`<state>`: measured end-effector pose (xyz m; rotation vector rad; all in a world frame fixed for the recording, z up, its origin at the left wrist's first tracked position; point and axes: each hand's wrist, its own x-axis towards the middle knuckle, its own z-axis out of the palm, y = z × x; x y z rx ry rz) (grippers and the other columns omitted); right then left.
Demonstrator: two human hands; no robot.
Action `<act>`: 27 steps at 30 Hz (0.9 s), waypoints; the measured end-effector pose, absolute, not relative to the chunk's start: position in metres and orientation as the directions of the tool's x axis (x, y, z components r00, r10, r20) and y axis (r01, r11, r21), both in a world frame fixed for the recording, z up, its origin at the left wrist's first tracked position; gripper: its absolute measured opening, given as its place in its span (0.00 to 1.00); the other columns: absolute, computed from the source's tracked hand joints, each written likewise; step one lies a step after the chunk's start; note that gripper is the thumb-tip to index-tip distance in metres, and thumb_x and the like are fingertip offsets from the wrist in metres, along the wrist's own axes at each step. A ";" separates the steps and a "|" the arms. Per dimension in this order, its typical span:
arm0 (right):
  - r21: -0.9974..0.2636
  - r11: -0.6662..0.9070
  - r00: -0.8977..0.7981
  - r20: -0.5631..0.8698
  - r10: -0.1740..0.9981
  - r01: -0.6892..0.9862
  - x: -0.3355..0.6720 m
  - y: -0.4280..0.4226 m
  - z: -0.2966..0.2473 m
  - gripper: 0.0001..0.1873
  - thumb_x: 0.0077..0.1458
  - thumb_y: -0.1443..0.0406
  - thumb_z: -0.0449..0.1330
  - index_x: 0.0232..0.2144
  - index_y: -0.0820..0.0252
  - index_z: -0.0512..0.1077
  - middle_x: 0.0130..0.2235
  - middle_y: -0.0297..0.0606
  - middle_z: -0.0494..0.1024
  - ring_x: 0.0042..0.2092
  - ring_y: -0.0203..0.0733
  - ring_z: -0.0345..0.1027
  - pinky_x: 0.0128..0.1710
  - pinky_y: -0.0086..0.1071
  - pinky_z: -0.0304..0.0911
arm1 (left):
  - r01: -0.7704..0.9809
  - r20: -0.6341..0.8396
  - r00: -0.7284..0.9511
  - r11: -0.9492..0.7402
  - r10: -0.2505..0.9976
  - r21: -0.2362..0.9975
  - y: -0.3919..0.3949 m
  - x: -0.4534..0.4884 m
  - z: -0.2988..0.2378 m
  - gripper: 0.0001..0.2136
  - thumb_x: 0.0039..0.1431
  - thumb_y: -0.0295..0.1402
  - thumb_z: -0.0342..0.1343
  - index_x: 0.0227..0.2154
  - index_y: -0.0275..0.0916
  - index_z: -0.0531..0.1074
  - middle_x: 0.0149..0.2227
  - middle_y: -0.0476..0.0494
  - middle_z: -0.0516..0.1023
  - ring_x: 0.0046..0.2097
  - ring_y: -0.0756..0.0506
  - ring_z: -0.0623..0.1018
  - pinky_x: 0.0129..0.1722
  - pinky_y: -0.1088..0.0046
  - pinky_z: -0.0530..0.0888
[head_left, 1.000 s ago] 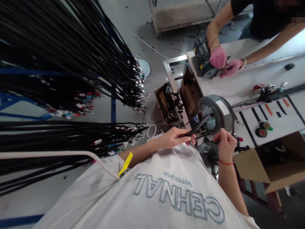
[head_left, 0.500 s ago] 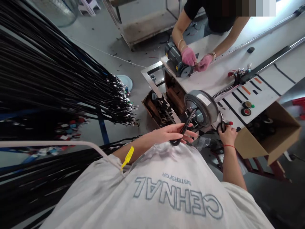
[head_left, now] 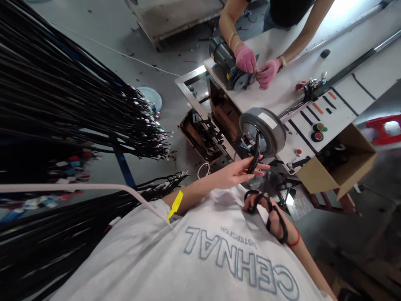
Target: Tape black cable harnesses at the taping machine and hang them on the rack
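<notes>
My left hand [head_left: 239,172] holds a black corrugated cable sleeve [head_left: 256,152] between its fingers, with the fingers mostly stretched out. This sleeve comes out of the centre of a grey ring-shaped spool [head_left: 266,127] at the table's corner. Close to my chest, my right hand [head_left: 273,219] grips black-handled scissors [head_left: 283,228], the loops around my fingers. The scissor blades are hard to make out.
Across the white table [head_left: 332,54], a co-worker's pink-gloved hands [head_left: 246,58] work beside a motor [head_left: 224,54]. Tape rolls [head_left: 318,136] and black and orange strips lie near the spool. An open cardboard box [head_left: 354,167] stands at right. Bundled black cables [head_left: 78,83] hang at left.
My right hand has lifted the scissors from the table corner and brought them in toward my chest. My left hand has shifted slightly right and up with the sleeve. The view has shifted.
</notes>
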<state>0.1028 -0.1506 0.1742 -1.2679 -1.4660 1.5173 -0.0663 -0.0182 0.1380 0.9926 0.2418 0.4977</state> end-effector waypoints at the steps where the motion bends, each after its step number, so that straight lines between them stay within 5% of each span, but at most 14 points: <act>1: -0.975 -0.176 -0.338 -0.213 0.917 0.137 0.094 -0.151 0.175 0.33 0.58 0.37 0.38 0.33 0.55 0.66 0.34 0.42 0.72 0.34 0.44 0.64 0.36 0.39 0.63 | -0.299 0.039 0.861 0.444 0.507 0.845 -0.019 -0.065 0.137 0.29 0.63 0.31 0.57 0.65 0.47 0.56 0.61 0.33 0.67 0.57 0.41 0.74 0.57 0.59 0.66; 27: -0.975 -0.192 -0.217 -0.212 0.953 0.110 0.074 -0.152 0.147 0.34 0.59 0.38 0.38 0.33 0.56 0.70 0.33 0.42 0.73 0.31 0.44 0.65 0.33 0.39 0.64 | -0.306 0.081 0.861 0.386 0.502 0.870 -0.028 -0.060 0.135 0.30 0.63 0.28 0.54 0.66 0.50 0.52 0.62 0.35 0.66 0.56 0.42 0.74 0.55 0.62 0.70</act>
